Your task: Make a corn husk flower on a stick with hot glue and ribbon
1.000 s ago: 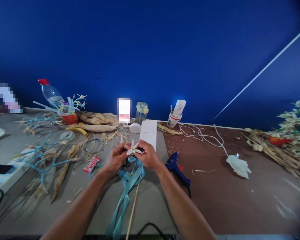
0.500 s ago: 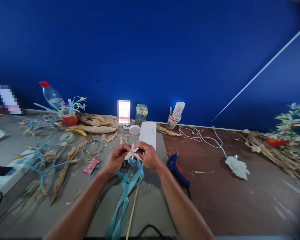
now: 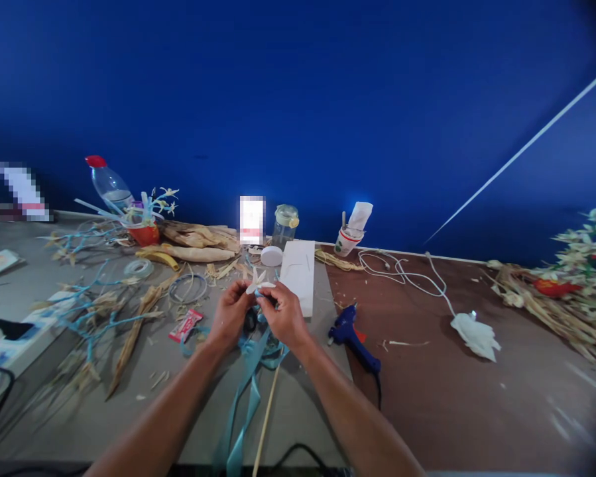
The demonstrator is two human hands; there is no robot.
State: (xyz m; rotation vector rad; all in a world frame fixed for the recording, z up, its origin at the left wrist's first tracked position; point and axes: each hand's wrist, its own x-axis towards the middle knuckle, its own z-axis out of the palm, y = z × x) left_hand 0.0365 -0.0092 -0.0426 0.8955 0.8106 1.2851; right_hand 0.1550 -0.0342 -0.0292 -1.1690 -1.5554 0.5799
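Note:
A small pale flower with pointed petals [image 3: 258, 282] is held between my two hands at the middle of the table. My left hand [image 3: 231, 311] pinches it from the left. From the right, the fingers of my right hand [image 3: 284, 313] close around its base, where a bit of blue shows. Below the hands a light-blue ribbon [image 3: 250, 371] hangs toward the front edge, with a thin wooden stick [image 3: 266, 424] beside it. Dark scissor-like handles, partly hidden, lie behind the fingers.
A blue glue gun [image 3: 353, 341] lies to the right. White paper [image 3: 300, 271], a lidded jar [image 3: 285, 225] and a paper cup [image 3: 348, 240] stand behind. Blue-stemmed flowers [image 3: 91, 324], dried husks [image 3: 198, 244] and a power strip [image 3: 24, 348] are at left; a white cable [image 3: 402, 271] lies right.
The flower has tipped upward and sits slightly higher and further left in view. My right hand has shifted toward its base, and the ribbon has swung a little.

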